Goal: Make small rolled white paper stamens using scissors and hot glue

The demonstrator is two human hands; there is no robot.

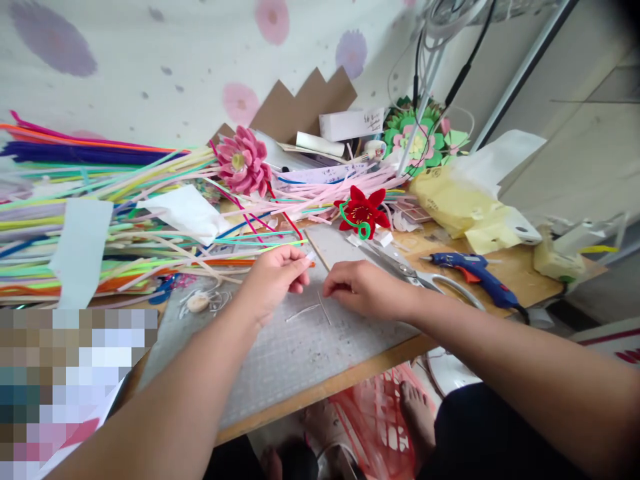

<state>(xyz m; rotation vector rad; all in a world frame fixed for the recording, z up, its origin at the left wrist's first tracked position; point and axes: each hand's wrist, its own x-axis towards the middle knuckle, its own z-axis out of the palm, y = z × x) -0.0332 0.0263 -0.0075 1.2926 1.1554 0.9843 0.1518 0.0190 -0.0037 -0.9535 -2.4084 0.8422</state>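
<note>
My left hand (277, 275) hovers over a grey cutting mat (280, 353) with its fingers pinched on a thin white pipe cleaner piece. My right hand (365, 288) rests on the mat just to the right, fingers curled and pinched on a small white piece I can barely make out. Two short white pipe cleaner bits (311, 311) lie on the mat between and below the hands. A red pipe-cleaner flower (363, 209) with a green curl sits beyond my right hand.
A big heap of coloured pipe cleaners (90, 213) fills the left of the table. A pink flower (243, 162), scissors (415, 273), a blue glue gun (475, 273), yellow bags (465, 207) and a green-pink paper flower (420, 140) lie behind and right. Bare feet show under the table.
</note>
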